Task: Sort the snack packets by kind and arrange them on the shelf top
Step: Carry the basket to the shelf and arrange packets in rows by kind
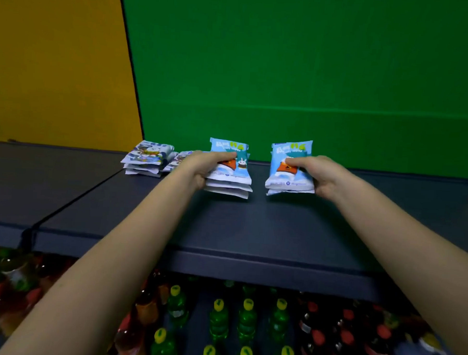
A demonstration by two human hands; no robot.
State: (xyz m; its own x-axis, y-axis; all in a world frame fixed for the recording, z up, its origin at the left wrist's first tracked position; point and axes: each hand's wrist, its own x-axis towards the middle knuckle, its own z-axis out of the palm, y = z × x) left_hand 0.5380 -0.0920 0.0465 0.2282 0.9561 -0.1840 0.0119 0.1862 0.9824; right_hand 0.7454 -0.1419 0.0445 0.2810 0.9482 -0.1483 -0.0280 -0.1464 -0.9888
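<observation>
Two stacks of light-blue snack packets with a rabbit print sit on the dark shelf top (252, 227). My left hand (201, 167) grips the left blue stack (233, 174) from its left side, thumb on the top packet. My right hand (322, 174) grips the right blue stack (289, 177) from its right side, thumb on top. Further left lies a stack of white-and-blue cartoon packets (147, 156), with a second such stack (174, 162) partly hidden behind my left hand.
A green wall (314, 73) rises just behind the stacks, a yellow wall (57, 59) at left. A seam (71, 204) splits the shelf top. Below the front edge stand several green bottles with yellow caps (247, 322) and dark bottles with red caps (346, 332).
</observation>
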